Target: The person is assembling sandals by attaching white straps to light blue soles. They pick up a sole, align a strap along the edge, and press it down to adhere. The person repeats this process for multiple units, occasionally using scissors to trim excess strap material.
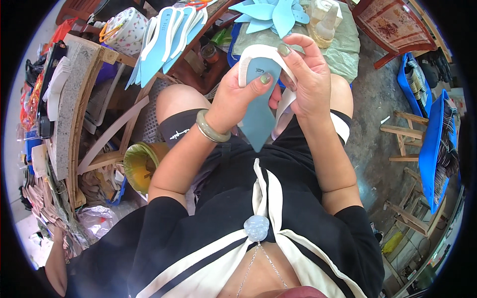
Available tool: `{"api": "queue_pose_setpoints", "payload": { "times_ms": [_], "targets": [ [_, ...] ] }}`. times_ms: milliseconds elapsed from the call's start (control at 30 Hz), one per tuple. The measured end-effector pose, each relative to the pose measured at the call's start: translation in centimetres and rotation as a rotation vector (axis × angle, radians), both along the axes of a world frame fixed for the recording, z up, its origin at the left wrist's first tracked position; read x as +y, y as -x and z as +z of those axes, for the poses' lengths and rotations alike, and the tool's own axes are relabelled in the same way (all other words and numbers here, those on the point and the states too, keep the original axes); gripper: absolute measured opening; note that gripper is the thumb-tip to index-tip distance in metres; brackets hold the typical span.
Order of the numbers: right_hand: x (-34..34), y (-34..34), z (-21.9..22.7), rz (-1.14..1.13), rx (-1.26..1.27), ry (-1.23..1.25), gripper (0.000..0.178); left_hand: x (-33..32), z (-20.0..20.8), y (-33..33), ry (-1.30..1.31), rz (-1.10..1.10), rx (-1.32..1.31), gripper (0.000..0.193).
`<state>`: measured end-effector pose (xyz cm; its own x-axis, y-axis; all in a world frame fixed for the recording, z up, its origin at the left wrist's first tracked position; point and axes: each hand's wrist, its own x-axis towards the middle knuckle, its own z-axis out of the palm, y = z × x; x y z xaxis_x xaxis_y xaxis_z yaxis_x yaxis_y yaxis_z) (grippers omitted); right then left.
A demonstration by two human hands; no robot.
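Observation:
Above my lap I hold a blue insole (260, 119) with its pointed end toward me. A white strip (259, 51) curves round its rounded far end, and one tail hangs down on the right. My left hand (237, 97) is closed on the insole's left side, thumb on top near a small dark mark. At the right edge, my right hand (309, 79) pinches the white strip between thumb and fingers. Its lower fingers are partly hidden behind the piece.
White-edged blue insoles (166, 39) overlap on the table's edge at left. More blue insoles (282, 17) and a clear bottle (325, 29) sit on a cloth-covered surface ahead. A yellow-lined bin (141, 164) stands left; blue trays (437, 159) lie right. Another person's arm (55, 258) shows lower left.

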<state>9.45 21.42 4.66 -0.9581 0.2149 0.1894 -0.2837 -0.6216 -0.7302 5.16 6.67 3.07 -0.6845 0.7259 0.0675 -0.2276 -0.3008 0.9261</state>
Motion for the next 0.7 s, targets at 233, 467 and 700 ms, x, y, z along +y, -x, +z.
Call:
{"api": "queue_pose_setpoints", "payload": {
  "times_ms": [233, 467, 700],
  "targets": [
    [0.1, -0.2, -0.8, -0.359, 0.063, -0.708, 0.017, -0.2, -0.5, -0.1, -0.140, 0.292, 0.078, 0.039],
    [-2.0, -1.4, -2.1, -0.518, 0.216, -1.014, 0.017, 0.4, -0.3, -0.5, -0.255, 0.423, 0.082, 0.048],
    [-2.1, -1.6, -1.8, -0.532, 0.241, -1.012, 0.017, 0.6, -0.2, -1.0, -0.272, 0.513, 0.214, 0.047]
  ]
}}
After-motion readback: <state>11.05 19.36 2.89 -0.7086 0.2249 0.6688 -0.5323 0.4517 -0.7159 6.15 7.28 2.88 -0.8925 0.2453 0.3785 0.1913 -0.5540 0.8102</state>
